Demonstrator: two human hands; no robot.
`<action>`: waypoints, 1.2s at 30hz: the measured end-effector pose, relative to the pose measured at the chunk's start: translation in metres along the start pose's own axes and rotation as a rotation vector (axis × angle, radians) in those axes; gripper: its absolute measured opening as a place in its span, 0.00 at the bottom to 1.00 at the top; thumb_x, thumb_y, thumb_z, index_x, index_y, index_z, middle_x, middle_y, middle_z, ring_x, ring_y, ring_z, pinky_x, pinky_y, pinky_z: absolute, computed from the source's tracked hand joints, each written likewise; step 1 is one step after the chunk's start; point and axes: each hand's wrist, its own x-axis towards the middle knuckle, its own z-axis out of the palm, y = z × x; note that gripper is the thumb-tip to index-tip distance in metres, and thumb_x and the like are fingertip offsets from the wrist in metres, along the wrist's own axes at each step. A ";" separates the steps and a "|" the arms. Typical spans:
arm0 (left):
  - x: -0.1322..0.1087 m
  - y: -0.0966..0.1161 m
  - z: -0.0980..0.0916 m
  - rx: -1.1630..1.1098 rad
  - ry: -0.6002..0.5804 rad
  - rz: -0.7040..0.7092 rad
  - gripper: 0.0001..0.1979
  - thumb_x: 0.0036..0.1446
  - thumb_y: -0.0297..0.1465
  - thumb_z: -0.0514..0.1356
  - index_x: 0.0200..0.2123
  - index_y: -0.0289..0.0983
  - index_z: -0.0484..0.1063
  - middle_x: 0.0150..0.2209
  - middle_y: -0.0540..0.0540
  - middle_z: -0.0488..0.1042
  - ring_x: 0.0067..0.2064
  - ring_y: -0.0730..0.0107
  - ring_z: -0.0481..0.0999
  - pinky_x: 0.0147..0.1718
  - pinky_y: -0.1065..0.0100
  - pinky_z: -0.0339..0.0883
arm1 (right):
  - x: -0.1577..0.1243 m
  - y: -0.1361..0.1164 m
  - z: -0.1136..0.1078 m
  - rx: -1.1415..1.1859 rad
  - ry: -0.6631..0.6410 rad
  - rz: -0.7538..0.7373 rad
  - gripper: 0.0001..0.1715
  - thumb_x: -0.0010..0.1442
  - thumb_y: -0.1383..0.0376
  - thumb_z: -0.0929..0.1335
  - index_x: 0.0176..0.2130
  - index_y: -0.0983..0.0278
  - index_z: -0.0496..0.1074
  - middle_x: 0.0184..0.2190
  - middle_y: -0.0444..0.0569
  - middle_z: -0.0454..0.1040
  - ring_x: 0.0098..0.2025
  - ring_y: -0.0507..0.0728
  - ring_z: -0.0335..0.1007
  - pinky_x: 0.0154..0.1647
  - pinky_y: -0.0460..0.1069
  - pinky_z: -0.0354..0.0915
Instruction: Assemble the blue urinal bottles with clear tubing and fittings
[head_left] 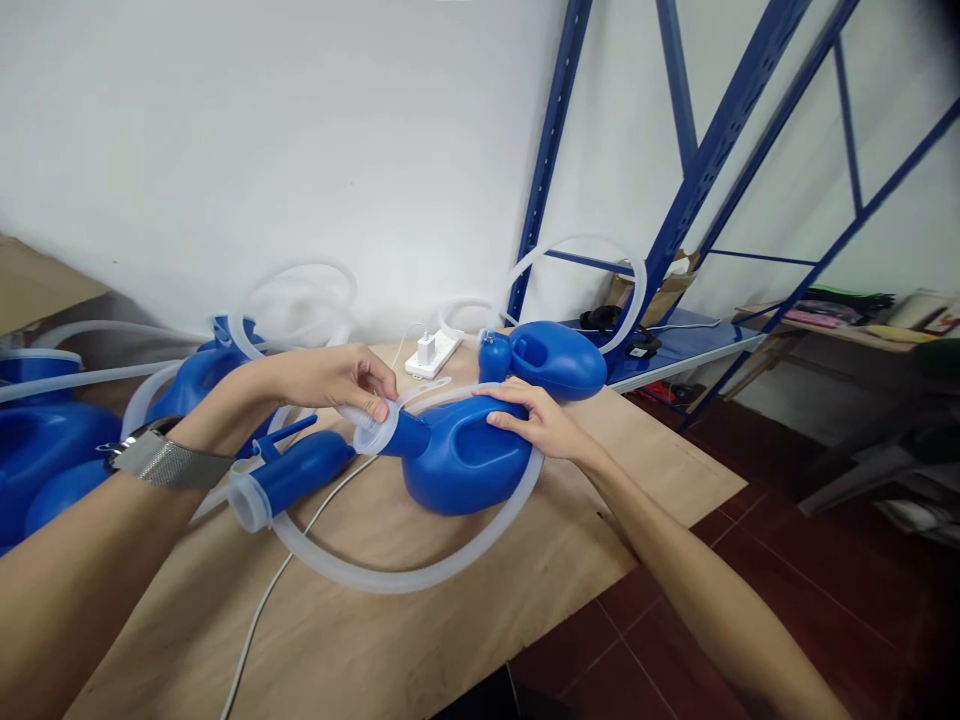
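Observation:
A blue plastic bottle [457,465] with a handle opening lies on its side on the wooden table [525,590]. My right hand [536,415] grips its upper side near the handle. My left hand [341,380] pinches the translucent white cap [376,432] at the bottle's neck. A translucent hose [390,578] loops from the bottle round the front. A blue funnel piece [289,478] with a white collar lies just left of the neck. A metal watch band sits on my left wrist.
Another blue bottle [551,358] with a hose loop lies behind. More blue bottles [45,450] pile at the left. A white charger and power strip [431,352] sit by the wall, its cable crossing the table. Blue metal shelving [705,170] stands right; the table edge drops to red floor tiles.

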 end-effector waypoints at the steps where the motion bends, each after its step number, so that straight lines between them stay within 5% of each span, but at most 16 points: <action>1: 0.001 -0.002 0.001 0.000 0.005 0.008 0.13 0.51 0.43 0.68 0.32 0.39 0.82 0.30 0.49 0.79 0.32 0.69 0.74 0.31 0.71 0.67 | 0.000 -0.001 0.000 -0.005 0.002 -0.003 0.24 0.67 0.50 0.71 0.59 0.55 0.79 0.53 0.49 0.81 0.51 0.62 0.73 0.58 0.59 0.69; 8: -0.009 -0.017 0.015 -0.041 0.171 0.055 0.20 0.58 0.48 0.65 0.44 0.40 0.84 0.41 0.45 0.83 0.41 0.63 0.79 0.40 0.67 0.72 | 0.000 -0.004 -0.003 0.014 -0.008 0.042 0.26 0.66 0.49 0.71 0.58 0.55 0.79 0.54 0.50 0.80 0.52 0.63 0.72 0.60 0.60 0.66; 15: -0.027 -0.004 0.003 0.118 -0.002 -0.076 0.39 0.50 0.47 0.72 0.64 0.45 0.71 0.61 0.42 0.76 0.58 0.51 0.77 0.51 0.63 0.72 | 0.001 0.000 -0.005 0.030 -0.017 0.070 0.27 0.64 0.47 0.72 0.56 0.56 0.80 0.52 0.51 0.81 0.53 0.64 0.73 0.62 0.61 0.65; 26: -0.021 -0.011 0.014 0.073 0.025 0.043 0.24 0.52 0.43 0.71 0.49 0.39 0.74 0.41 0.48 0.77 0.44 0.62 0.76 0.43 0.68 0.68 | -0.005 -0.008 0.000 -0.007 0.028 0.045 0.24 0.67 0.51 0.71 0.57 0.59 0.80 0.53 0.50 0.81 0.49 0.62 0.71 0.58 0.59 0.65; 30: -0.022 -0.005 0.009 0.142 0.068 -0.020 0.30 0.49 0.42 0.73 0.55 0.42 0.75 0.50 0.44 0.80 0.52 0.55 0.78 0.48 0.65 0.71 | -0.004 -0.009 -0.001 0.012 0.009 0.062 0.24 0.66 0.50 0.71 0.57 0.58 0.80 0.54 0.49 0.81 0.50 0.62 0.72 0.59 0.59 0.66; 33: -0.021 0.012 0.012 0.133 0.089 0.043 0.40 0.53 0.43 0.71 0.68 0.47 0.65 0.63 0.41 0.74 0.61 0.51 0.75 0.49 0.65 0.72 | -0.004 -0.010 -0.002 0.034 0.001 0.062 0.23 0.66 0.51 0.71 0.56 0.57 0.80 0.54 0.48 0.81 0.53 0.62 0.72 0.61 0.59 0.65; 36: -0.014 0.032 0.022 0.170 0.136 0.128 0.32 0.64 0.45 0.62 0.69 0.44 0.66 0.59 0.42 0.78 0.57 0.56 0.79 0.47 0.66 0.73 | -0.004 -0.010 -0.002 0.034 0.003 0.071 0.23 0.66 0.51 0.72 0.56 0.57 0.80 0.54 0.48 0.81 0.54 0.62 0.73 0.62 0.59 0.65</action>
